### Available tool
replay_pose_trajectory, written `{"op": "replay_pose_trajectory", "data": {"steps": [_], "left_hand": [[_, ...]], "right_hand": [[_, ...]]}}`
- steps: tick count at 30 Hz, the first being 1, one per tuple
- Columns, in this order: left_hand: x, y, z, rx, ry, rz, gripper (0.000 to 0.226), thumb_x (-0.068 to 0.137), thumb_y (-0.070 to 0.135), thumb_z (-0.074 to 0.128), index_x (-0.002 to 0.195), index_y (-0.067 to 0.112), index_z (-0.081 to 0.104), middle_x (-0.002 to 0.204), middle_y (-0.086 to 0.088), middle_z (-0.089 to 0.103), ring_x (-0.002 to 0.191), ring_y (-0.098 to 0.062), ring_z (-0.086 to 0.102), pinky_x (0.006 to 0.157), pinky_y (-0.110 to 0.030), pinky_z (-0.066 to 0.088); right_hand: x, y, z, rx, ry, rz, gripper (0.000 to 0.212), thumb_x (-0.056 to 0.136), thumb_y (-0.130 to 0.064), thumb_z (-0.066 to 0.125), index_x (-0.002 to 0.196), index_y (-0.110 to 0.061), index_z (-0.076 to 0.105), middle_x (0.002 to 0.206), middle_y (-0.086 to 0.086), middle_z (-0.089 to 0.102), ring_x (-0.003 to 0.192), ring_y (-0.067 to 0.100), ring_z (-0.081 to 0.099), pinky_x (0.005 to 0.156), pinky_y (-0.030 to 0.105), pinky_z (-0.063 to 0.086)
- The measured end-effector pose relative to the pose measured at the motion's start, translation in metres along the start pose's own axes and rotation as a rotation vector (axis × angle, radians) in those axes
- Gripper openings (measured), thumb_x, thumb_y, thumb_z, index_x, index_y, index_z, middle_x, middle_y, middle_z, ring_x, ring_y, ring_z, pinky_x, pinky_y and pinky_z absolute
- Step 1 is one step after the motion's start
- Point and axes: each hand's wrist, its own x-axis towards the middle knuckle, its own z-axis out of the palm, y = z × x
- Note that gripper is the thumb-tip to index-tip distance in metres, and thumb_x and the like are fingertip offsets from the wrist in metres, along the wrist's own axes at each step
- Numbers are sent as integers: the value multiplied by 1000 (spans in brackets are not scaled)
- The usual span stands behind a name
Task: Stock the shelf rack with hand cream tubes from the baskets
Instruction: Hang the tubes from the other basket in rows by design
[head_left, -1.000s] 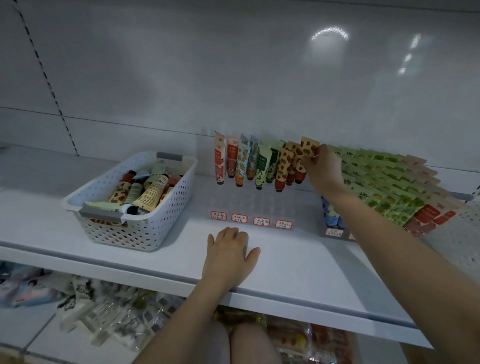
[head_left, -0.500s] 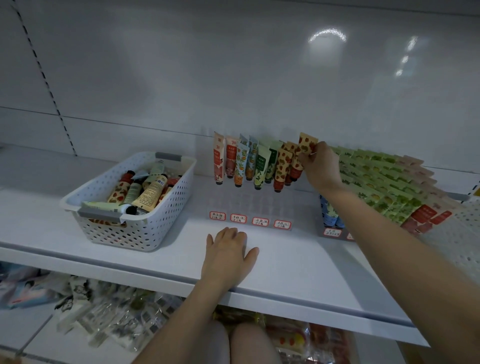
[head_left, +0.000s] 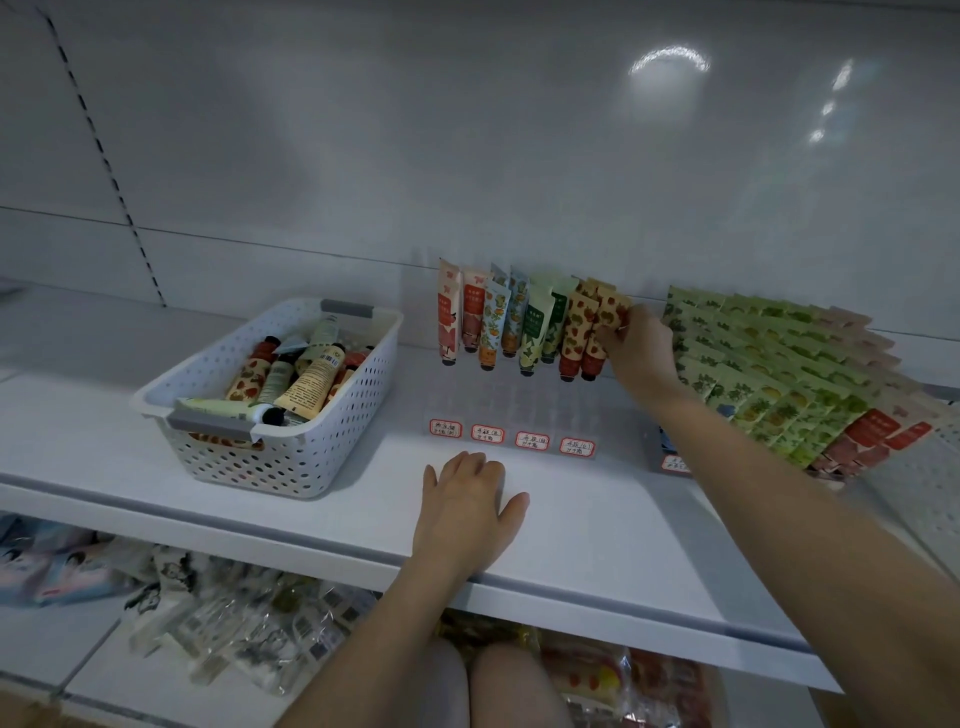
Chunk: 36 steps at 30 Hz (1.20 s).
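Note:
A clear rack (head_left: 519, 410) with red-edged labels stands at the back of the white shelf (head_left: 597, 530). Several hand cream tubes stand cap-down in its rear slots. My right hand (head_left: 636, 345) pinches the rightmost strawberry-print tube (head_left: 602, 325), which sits low in the rack beside its twin. My left hand (head_left: 465, 506) rests flat and open on the shelf in front of the rack. A white perforated basket (head_left: 291, 457) at the left holds several more tubes lying loose.
A second rack at the right is packed with rows of green and red tubes (head_left: 779, 379). The white back wall is close behind. A lower shelf holds packaged goods (head_left: 218, 618). My knees show below the shelf edge.
My right hand has lowered the strawberry-print tube from above the row down into the rack. My left hand has stayed in place.

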Motion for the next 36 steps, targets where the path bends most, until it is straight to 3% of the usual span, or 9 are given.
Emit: {"op": "replay_pose_trajectory", "data": {"steps": [5, 13, 17, 23, 30, 34, 36], "left_hand": [[0, 0, 0, -5, 11, 0, 37, 93, 47, 38, 110, 19, 55, 121, 4, 52, 117, -14, 44, 110, -43, 26], [0, 0, 1, -5, 12, 1, 38, 93, 48, 38, 114, 20, 54, 123, 4, 52, 119, -14, 44, 111, -44, 27], [1, 0, 2, 0, 17, -1, 38, 92, 48, 38, 113, 20, 54, 122, 4, 52, 118, -14, 44, 110, -44, 29], [0, 0, 2, 8, 20, -3, 38, 93, 47, 38, 112, 19, 54, 123, 4, 51, 119, -14, 44, 111, -43, 26], [-1, 1, 0, 18, 20, 2, 39, 93, 48, 37, 115, 20, 53, 127, 5, 50, 122, -13, 41, 111, -41, 25], [-1, 1, -1, 15, 20, 4, 38, 93, 48, 36, 115, 21, 53, 127, 6, 50, 121, -12, 42, 111, -41, 27], [-1, 0, 0, 7, 22, 2, 39, 93, 48, 37, 116, 21, 53, 128, 6, 50, 122, -12, 42, 112, -41, 27]], "right_hand": [[-1, 2, 2, 8, 20, -37, 24, 94, -14, 52, 106, 7, 51, 98, 19, 60, 79, 21, 49, 64, 29, 37], [-3, 7, 4, 14, 10, -27, 23, 94, -13, 52, 106, 7, 50, 99, 19, 60, 78, 19, 47, 49, 22, 30], [-1, 7, 5, 5, 4, -16, 23, 94, -14, 52, 106, 6, 51, 100, 21, 61, 77, 20, 48, 61, 27, 35], [2, 6, 6, -36, -20, -5, 22, 94, -13, 51, 107, 6, 50, 102, 21, 61, 84, 28, 56, 63, 30, 39], [3, 6, 6, -46, -35, 21, 22, 95, -12, 49, 109, 5, 50, 102, 21, 61, 76, 23, 50, 60, 29, 37], [3, 7, 6, -41, -33, 22, 21, 95, -12, 50, 107, 5, 51, 100, 21, 61, 74, 23, 50, 49, 26, 33], [2, 7, 7, -35, -31, 24, 22, 95, -13, 50, 107, 5, 50, 100, 21, 62, 75, 22, 51, 54, 26, 37]]}}
